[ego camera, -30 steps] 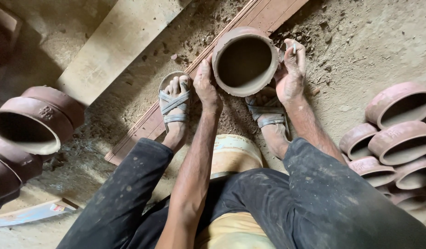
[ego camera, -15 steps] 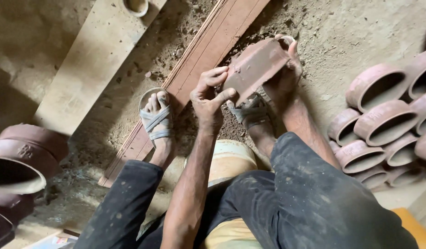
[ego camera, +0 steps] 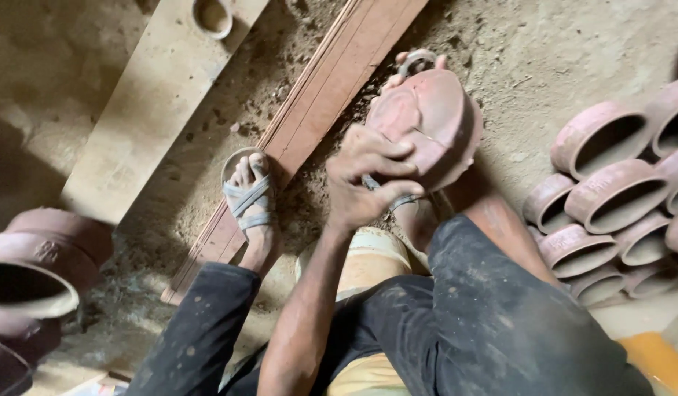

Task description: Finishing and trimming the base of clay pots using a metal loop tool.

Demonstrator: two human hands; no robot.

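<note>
I hold a round reddish clay pot (ego camera: 430, 121) tipped over, its rounded base facing me, above my right foot. My left hand (ego camera: 368, 180) grips the pot's near left side, fingers curled over its wall. My right hand (ego camera: 416, 62) is mostly hidden behind the pot; only fingertips show at its far edge, beside a small ring-shaped object I cannot identify. My right forearm (ego camera: 493, 220) runs up under the pot. My left foot in a grey sandal (ego camera: 249, 198) rests on a wooden plank (ego camera: 331, 81).
Several clay pots (ego camera: 610, 191) lie stacked at the right. Larger clay pots (ego camera: 38, 271) sit at the left edge. A pale wide board (ego camera: 148, 110) with a small cup (ego camera: 213, 15) on it lies at the upper left. The ground is sandy dirt.
The pot stood mouth-up on the ground between my hands a second ago. It has been lifted and turned over, and its base now faces me.
</note>
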